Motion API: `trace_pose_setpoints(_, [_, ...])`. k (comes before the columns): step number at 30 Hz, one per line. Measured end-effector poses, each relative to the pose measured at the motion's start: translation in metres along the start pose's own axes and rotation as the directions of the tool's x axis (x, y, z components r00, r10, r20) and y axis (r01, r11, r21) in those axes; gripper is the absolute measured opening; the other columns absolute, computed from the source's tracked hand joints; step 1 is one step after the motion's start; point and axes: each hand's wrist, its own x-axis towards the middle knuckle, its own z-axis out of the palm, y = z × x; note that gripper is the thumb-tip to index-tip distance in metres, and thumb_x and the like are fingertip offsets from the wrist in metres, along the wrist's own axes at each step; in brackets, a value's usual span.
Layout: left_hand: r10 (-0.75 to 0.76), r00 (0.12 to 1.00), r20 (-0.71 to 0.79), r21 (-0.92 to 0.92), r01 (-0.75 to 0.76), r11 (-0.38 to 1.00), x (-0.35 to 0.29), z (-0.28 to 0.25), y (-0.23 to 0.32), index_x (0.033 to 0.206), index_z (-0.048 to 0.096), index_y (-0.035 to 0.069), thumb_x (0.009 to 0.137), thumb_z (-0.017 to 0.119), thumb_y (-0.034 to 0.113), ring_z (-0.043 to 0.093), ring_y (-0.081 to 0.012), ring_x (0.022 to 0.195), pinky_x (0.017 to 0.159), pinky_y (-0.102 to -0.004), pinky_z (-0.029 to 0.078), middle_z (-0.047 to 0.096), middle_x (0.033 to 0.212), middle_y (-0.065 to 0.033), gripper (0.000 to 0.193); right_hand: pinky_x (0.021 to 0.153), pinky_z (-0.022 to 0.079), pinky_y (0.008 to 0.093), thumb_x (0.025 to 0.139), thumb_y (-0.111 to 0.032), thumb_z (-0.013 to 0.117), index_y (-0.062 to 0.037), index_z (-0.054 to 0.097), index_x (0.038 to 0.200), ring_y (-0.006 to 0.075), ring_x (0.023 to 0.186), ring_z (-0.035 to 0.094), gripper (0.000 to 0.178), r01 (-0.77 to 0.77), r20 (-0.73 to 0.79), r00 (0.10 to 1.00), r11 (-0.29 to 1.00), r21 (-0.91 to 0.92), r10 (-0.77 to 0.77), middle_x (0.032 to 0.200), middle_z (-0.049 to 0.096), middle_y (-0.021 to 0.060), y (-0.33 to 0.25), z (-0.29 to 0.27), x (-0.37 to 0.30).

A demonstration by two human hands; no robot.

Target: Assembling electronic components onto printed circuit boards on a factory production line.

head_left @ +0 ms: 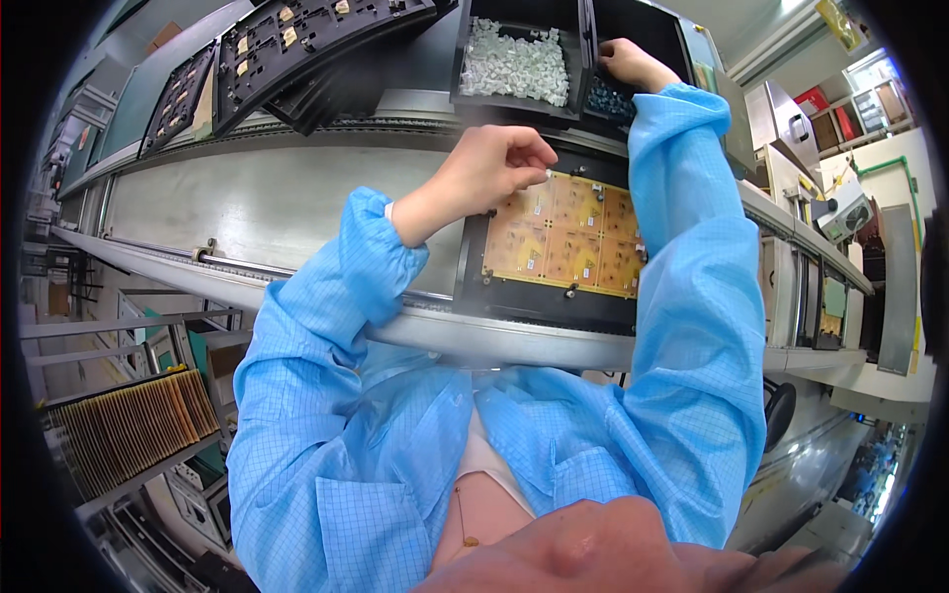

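A yellow-orange circuit board panel (566,243), divided into several sections, lies in a black carrier (473,259) on the conveyor in front of me. Above the panel's upper left edge, my left hand (484,170) is closed in a pinch. A small white plastic part (547,174) shows at its fingertips. My right hand (638,65) reaches into the black bin on the right, over small dark blue parts (607,102). Its fingers are curled together, and whatever they hold is hidden. Beside it stands a black bin (459,61) full of small whitish plastic pieces (516,61).
Black carriers (297,54) are stacked at the far left, leaning over the conveyor's back rail. The metal conveyor bed (277,203) runs left of the panel, with its front rail (395,324) close to my body. A rack of upright boards (133,430) stands at lower left.
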Motion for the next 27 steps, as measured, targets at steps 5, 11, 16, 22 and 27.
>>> trace_pose_setpoints(5, [-0.039,0.998,0.039,0.016,0.038,0.999,0.007,0.007,-0.014,0.094,0.073,0.001,0.079,0.073,0.012,0.070,-0.0148,0.078,0.074,-0.0289,0.055,0.074,0.085,-0.0108,0.019,0.082,0.053,0.0364,0.087,-0.012,0.065,-0.0041,0.072,0.105,0.0254,0.087,0.069,0.020,0.091,0.009,0.996,0.995,-0.040,-0.091,0.096,0.073,0.0151,-0.029,0.008,-0.019])
trace_pose_setpoints(11, [0.018,0.998,0.054,0.182,-0.027,0.983,0.012,0.018,-0.025,0.088,0.074,0.003,0.077,0.076,0.009,0.072,-0.0221,0.076,0.070,-0.0314,0.056,0.073,0.083,-0.0131,0.013,0.073,0.054,0.0406,0.085,-0.013,0.064,-0.0052,0.072,0.088,0.0347,0.078,0.067,0.011,0.241,-0.225,0.918,0.911,-0.335,-0.326,0.083,0.069,0.0167,-0.049,0.017,-0.017])
trace_pose_setpoints(16, [0.171,0.981,0.087,0.306,-0.190,0.933,0.015,0.039,-0.043,0.085,0.073,0.005,0.077,0.066,0.018,0.064,-0.0360,0.074,0.069,-0.0405,0.053,0.068,0.079,-0.0137,0.016,0.070,0.054,0.0474,0.083,-0.017,0.062,-0.0046,0.066,0.077,0.0378,0.076,0.067,0.014,0.331,-0.360,0.799,0.852,-0.406,-0.482,0.075,0.065,0.0209,-0.047,0.016,-0.014])
trace_pose_setpoints(22, [0.072,0.995,0.075,0.379,-0.096,0.920,0.017,0.041,-0.041,0.082,0.075,0.003,0.074,0.072,0.009,0.070,-0.0304,0.075,0.072,-0.0387,0.056,0.071,0.080,-0.0166,0.010,0.070,0.053,0.0457,0.084,-0.023,0.066,-0.0039,0.065,0.075,0.0376,0.078,0.066,0.021,0.278,-0.397,0.782,0.839,-0.468,-0.481,0.076,0.065,0.0187,-0.068,0.010,-0.016])
trace_pose_setpoints(27, [0.040,0.998,0.057,0.394,-0.059,0.917,0.015,0.040,-0.042,0.082,0.076,0.004,0.074,0.072,0.009,0.070,-0.0305,0.075,0.073,-0.0391,0.056,0.071,0.078,-0.0162,0.010,0.074,0.051,0.0437,0.086,-0.023,0.066,-0.0017,0.063,0.077,0.0365,0.082,0.064,0.023,0.485,-0.503,0.681,0.843,-0.235,-0.532,0.080,0.064,0.0183,-0.083,0.007,-0.042])
